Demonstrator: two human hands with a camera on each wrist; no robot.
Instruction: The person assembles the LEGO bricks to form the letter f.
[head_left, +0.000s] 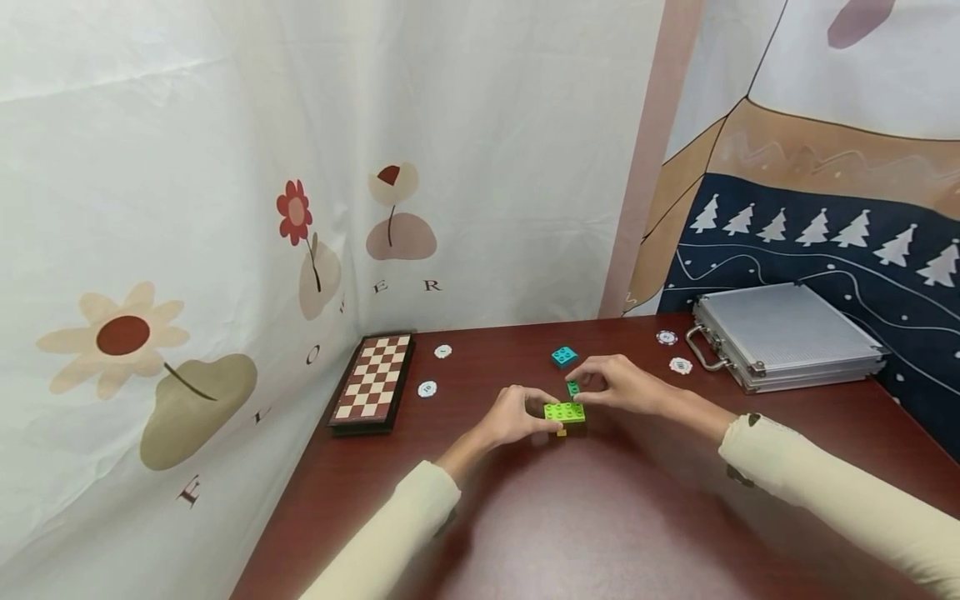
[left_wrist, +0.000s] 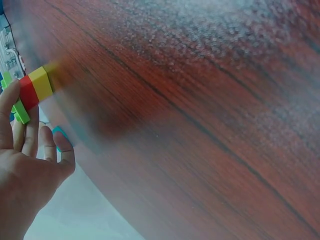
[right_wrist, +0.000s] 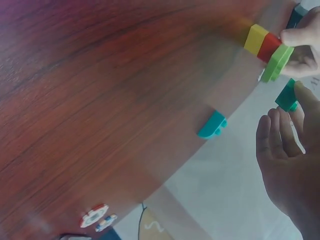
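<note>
While the left hand [head_left: 513, 417] pinches the lime brick [head_left: 564, 412] capping a red brick [left_wrist: 29, 92] and yellow brick [left_wrist: 42, 83], the right hand [head_left: 617, 383] grips a green brick [head_left: 573, 388] just beside them; this looks like stacking, and the next move probably calls for aligning studs, then pressing down.

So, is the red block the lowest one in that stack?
No, the right wrist view shows the red block between the yellow block beneath it and the lime block on top.
</note>
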